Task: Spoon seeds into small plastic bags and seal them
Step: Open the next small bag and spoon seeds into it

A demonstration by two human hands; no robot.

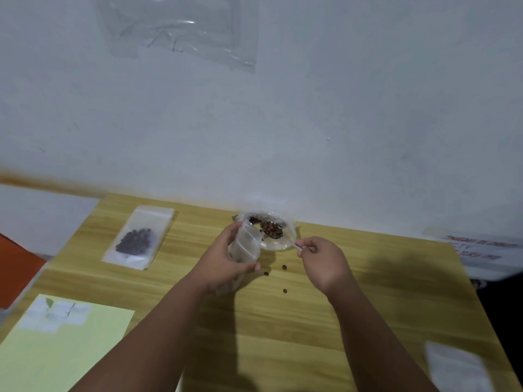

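Note:
My left hand (pixel 223 260) grips a small clear plastic bag (pixel 245 244), holding it upright with its mouth toward the seeds. My right hand (pixel 322 261) pinches the handle of a spoon (pixel 293 244) whose bowl carries a heap of brown seeds (pixel 271 229), just right of the bag's mouth. Behind the spoon a clear container (pixel 278 241) holds more seeds. Three loose seeds (pixel 284 267) lie on the wooden table (pixel 311 335) below the hands. A filled bag of dark seeds (pixel 137 239) lies flat at the table's left.
A pale yellow sheet (pixel 65 352) with white labels covers the near left corner. An empty small bag (pixel 455 366) lies near the right front edge. A white wall stands directly behind the table, with a plastic sheet (pixel 181 29) on it. An orange object (pixel 17 273) sits off the left edge.

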